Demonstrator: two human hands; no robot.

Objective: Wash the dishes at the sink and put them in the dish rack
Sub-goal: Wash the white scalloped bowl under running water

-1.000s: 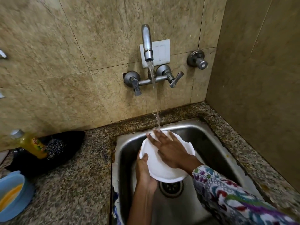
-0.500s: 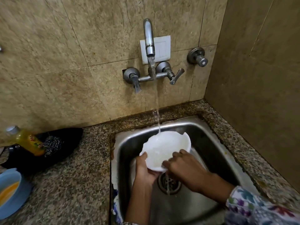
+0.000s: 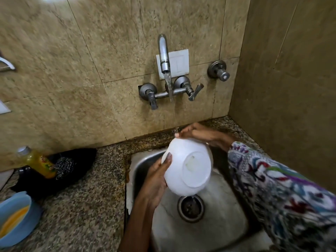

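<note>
A white bowl (image 3: pixel 189 168) is held over the steel sink (image 3: pixel 209 230), tipped so its round base faces me. My left hand (image 3: pixel 156 180) grips its left rim, thumb lying on the outside. My right hand (image 3: pixel 200 134) touches the bowl's far upper rim, fingers stretched toward the falling water. The tap (image 3: pixel 164 55) on the wall runs, and its stream drops just behind the bowl. The bowl's inside is hidden.
A drain (image 3: pixel 190 208) sits in the sink floor below the bowl. On the granite counter (image 3: pixel 87 206) to the left stand a yellow bottle (image 3: pixel 39 163), a black cloth with a scrubber (image 3: pixel 67 166) and a blue bowl (image 3: pixel 16 219). A tiled wall closes the right side.
The bowl has been turned over from inside-up to base toward me and lifted. My right hand moved from the near rim to the far rim by the stream.
</note>
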